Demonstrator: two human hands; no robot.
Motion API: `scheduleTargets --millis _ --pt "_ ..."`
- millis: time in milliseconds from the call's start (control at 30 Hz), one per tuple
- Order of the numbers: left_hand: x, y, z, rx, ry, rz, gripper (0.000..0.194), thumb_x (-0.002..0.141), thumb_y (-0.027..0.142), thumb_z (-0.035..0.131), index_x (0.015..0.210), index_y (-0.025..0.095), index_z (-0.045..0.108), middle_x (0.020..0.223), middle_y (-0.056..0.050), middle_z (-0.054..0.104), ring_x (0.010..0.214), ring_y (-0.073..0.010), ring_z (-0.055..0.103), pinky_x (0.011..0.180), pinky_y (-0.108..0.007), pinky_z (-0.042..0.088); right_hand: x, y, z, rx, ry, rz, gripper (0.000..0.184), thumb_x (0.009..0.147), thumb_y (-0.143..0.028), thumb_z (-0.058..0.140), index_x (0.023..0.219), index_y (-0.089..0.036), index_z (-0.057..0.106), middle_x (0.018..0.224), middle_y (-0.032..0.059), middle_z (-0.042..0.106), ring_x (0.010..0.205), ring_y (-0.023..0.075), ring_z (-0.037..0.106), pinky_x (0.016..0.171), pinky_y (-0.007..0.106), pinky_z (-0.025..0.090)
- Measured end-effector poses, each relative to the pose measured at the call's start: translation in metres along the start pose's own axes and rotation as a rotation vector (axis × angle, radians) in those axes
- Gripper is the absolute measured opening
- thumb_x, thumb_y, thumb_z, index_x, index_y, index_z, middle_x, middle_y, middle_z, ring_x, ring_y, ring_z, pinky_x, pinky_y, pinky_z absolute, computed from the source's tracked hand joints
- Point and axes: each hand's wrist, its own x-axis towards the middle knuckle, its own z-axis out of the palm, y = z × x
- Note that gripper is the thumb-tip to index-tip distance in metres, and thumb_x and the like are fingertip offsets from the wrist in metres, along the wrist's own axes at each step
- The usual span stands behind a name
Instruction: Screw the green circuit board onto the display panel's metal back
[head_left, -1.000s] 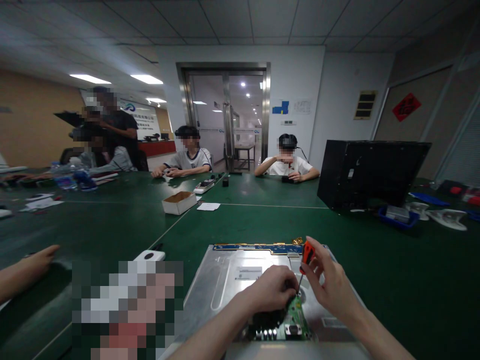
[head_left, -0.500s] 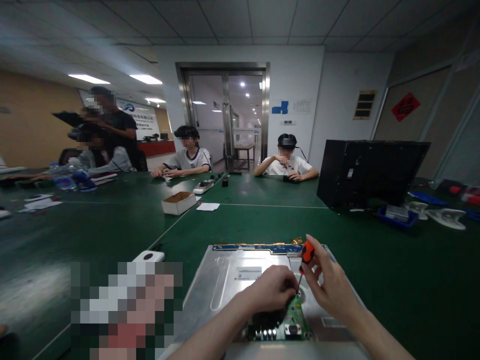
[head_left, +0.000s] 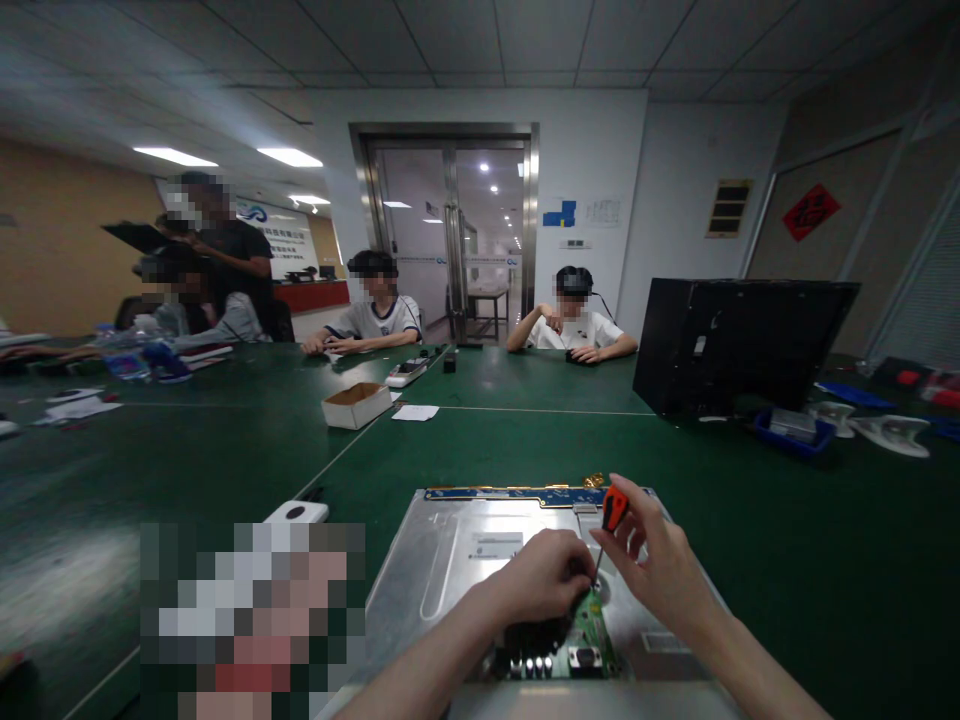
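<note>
Compared with half a second ago, the right hand (head_left: 661,555) has shifted its grip slightly: the thumb now covers the lower orange part of the screwdriver (head_left: 615,509) that showed before. The left hand (head_left: 541,575) keeps the same place. At the far left, the other person's forearm seen a second ago is gone from the worktop (head_left: 840,560). Across from the wearer, a seated person in a white top (head_left: 596,328) has lowered a raised hand from face height.

The screwdriver stands nearly upright, its orange-and-black handle pinched between the right thumb and fingers, which are closed around it. Its thin shaft runs down just beside the left hand's bunched fingertips to the upper end of the green circuit board (head_left: 592,632); whether the tip touches anything there cannot be made out. The left fingers are curled together at the shaft; whether they grip it or something small cannot be told. The board lies on the silver metal panel (head_left: 407,572), beneath both hands.
</note>
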Motion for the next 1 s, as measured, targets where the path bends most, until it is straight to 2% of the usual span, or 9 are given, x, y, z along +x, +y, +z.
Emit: scheduleTargets --millis 233,400,567,833,1000 --pt "-0.0001 0.0028 -0.001 0.051 -0.012 -0.008 0.019 0.076 0.005 0.061 0.084 0.014 0.075 0.078 -0.004 0.072 0.067 -0.0158 0.06 0.063 -0.022 0.041 0.0018 -0.0049 -0.002 0.026 -0.015 -0.01 0.049 0.101 -0.028 0.043 0.147 -0.018 0.031 0.067 -0.002 0.064 0.044 0.0113 0.057 0.041 0.02 0.047" --pt "0.0 0.0022 -0.0012 0.035 -0.012 -0.016 0.019 0.077 0.006 0.061 0.088 0.014 0.075 0.079 -0.003 0.072 0.068 -0.0158 0.06 0.063 -0.022 0.042 0.0021 -0.0035 -0.0005 0.0 0.043 -0.006 0.04 0.1 -0.032 0.048 0.138 -0.021 0.04 0.062 -0.0057 0.059 0.04 0.0099 0.055 0.039 0.018 0.045" --pt "0.0004 0.0006 -0.0006 0.01 -0.013 -0.012 0.018 0.077 0.005 0.061 0.087 0.014 0.074 0.082 -0.004 0.072 0.07 -0.0164 0.061 0.065 -0.022 0.043 0.0014 -0.0005 0.0 -0.025 0.035 -0.028 0.042 0.101 -0.039 0.048 0.138 -0.021 0.039 0.062 -0.0057 0.058 0.041 0.01 0.056 0.039 0.018 0.045" --pt "0.0003 0.0015 -0.0004 0.048 -0.024 -0.019 0.02 0.077 0.006 0.061 0.088 0.015 0.075 0.081 -0.004 0.073 0.07 -0.0168 0.062 0.066 -0.023 0.044 0.0008 -0.006 -0.004 0.038 -0.06 0.023 0.054 0.101 -0.026 0.043 0.152 -0.02 0.025 0.07 -0.0013 0.063 0.046 0.0121 0.058 0.041 0.021 0.047" --pt "0.0011 0.0006 -0.0005 0.046 -0.019 -0.019 0.019 0.076 0.005 0.063 0.087 0.014 0.076 0.081 -0.004 0.073 0.07 -0.0163 0.061 0.065 -0.022 0.043 0.0012 -0.0051 -0.0026 0.049 -0.048 0.045 0.05 0.101 -0.027 0.041 0.15 -0.02 0.03 0.069 -0.0012 0.063 0.044 0.0117 0.057 0.04 0.021 0.046"
